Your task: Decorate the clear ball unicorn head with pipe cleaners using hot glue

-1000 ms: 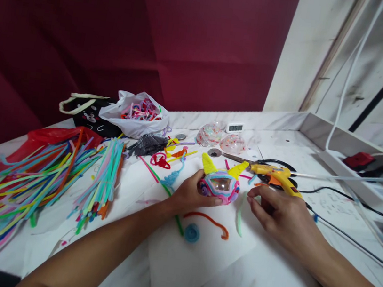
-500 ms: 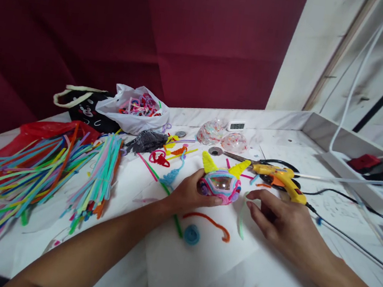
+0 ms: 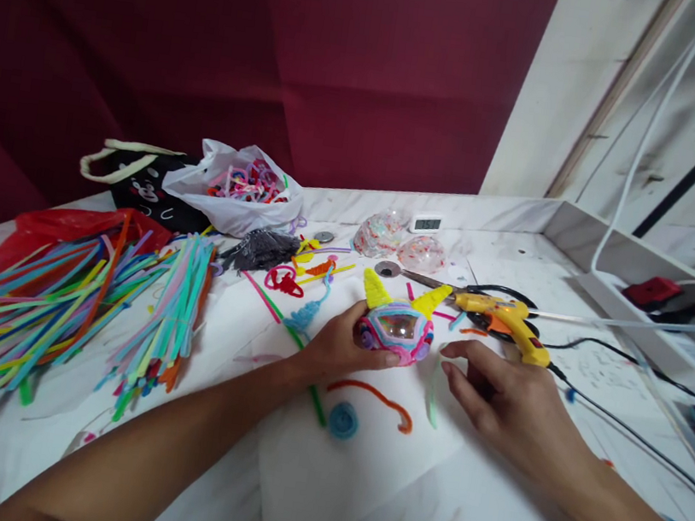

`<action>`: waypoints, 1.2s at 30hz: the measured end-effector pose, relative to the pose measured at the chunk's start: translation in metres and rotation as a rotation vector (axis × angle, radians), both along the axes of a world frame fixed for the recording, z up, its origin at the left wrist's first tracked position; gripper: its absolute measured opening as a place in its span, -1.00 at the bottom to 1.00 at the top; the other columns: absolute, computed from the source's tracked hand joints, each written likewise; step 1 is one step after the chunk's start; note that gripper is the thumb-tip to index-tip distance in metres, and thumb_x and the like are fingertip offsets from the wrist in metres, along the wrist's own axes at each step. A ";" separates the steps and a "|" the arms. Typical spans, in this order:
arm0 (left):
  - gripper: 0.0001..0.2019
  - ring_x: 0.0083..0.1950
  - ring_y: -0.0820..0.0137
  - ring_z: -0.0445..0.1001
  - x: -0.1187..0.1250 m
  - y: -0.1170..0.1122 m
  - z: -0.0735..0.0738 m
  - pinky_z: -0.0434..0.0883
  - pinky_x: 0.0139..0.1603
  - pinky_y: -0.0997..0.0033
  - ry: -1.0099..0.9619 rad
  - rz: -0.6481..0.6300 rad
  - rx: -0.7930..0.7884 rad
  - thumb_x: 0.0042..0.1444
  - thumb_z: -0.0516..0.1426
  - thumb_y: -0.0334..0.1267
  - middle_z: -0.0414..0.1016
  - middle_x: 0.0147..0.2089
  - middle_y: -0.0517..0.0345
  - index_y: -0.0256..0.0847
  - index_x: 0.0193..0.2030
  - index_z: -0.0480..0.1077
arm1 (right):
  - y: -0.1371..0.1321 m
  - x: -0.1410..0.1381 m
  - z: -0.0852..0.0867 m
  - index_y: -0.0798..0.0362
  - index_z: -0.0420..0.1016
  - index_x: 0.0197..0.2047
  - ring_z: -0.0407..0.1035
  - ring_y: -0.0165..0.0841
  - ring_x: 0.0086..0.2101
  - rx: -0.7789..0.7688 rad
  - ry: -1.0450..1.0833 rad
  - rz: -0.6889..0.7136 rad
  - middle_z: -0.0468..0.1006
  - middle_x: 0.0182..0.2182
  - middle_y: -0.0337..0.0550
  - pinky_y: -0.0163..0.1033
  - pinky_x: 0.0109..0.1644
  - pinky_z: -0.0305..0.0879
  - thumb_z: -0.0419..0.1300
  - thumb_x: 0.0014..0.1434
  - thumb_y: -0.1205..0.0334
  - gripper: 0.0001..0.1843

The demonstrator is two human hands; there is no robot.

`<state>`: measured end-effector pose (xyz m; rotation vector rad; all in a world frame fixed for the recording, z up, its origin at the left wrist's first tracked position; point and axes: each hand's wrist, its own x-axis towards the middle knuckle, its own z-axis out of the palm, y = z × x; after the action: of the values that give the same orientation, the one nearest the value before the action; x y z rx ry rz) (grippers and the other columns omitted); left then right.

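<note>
My left hand (image 3: pixel 346 335) grips a small creature made of pipe cleaners (image 3: pixel 398 337) from its left side, thumb along the lower front. Its body is pink, blue and purple around a shiny, clear-looking front panel, with two yellow horns on top. To its right, my right hand (image 3: pixel 494 389) hovers with bent fingers, thumb and index tips slightly apart. Those tips are beside the upper end of a pale green pipe cleaner (image 3: pixel 433 402); contact is hard to make out. In front of the creature lie a curved orange pipe cleaner (image 3: pixel 377 391) and a blue coil (image 3: pixel 343 420).
A yellow glue gun (image 3: pixel 502 310) with its cord lies behind my right hand. Pipe cleaner bundles (image 3: pixel 181 315) spread at left, near a white bag of scraps (image 3: pixel 231 210). Clear domes (image 3: pixel 422 254) and a small digital clock (image 3: pixel 425 223) stand at the back. A power strip (image 3: pixel 654 329) is at right.
The whole view has shifted slightly, so everything sits a little further left. Both hands and the creature keep nearly the same places relative to the table.
</note>
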<state>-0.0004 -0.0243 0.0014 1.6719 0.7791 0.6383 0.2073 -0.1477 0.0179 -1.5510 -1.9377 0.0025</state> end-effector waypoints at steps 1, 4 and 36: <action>-0.31 0.10 0.19 0.47 0.000 0.000 0.000 0.41 0.07 0.24 0.003 0.001 0.000 -0.19 0.39 -0.08 0.49 0.09 0.01 -0.18 0.10 0.29 | 0.000 0.000 0.000 -0.04 0.40 -0.12 0.29 -0.44 -0.62 0.002 -0.002 -0.001 0.40 -0.61 -0.36 -0.32 -0.52 0.16 0.06 0.26 0.20 -0.84; -0.29 0.13 0.19 0.45 0.000 0.000 0.002 0.40 0.11 0.24 -0.024 -0.019 -0.024 -0.17 0.39 -0.10 0.46 0.13 0.00 -0.17 0.13 0.27 | 0.000 0.000 0.001 -0.04 0.41 -0.13 0.29 -0.46 -0.62 0.031 -0.010 -0.005 0.39 -0.61 -0.38 -0.34 -0.51 0.15 0.07 0.26 0.20 -0.85; -0.58 0.07 0.28 0.44 -0.007 0.010 0.006 0.35 0.15 0.19 -0.270 0.463 0.154 -0.03 0.23 -0.18 0.41 0.00 -0.01 -0.22 -0.03 0.27 | 0.013 0.032 0.004 -0.02 0.49 -0.30 0.26 -0.41 -0.62 -0.170 -0.113 -0.117 0.41 -0.64 -0.30 -0.29 -0.52 0.06 0.09 0.15 0.21 -0.85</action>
<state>-0.0074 -0.0141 0.0074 1.5046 0.9438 1.2468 0.2393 -0.1348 0.0220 -1.8099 -1.9728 0.0316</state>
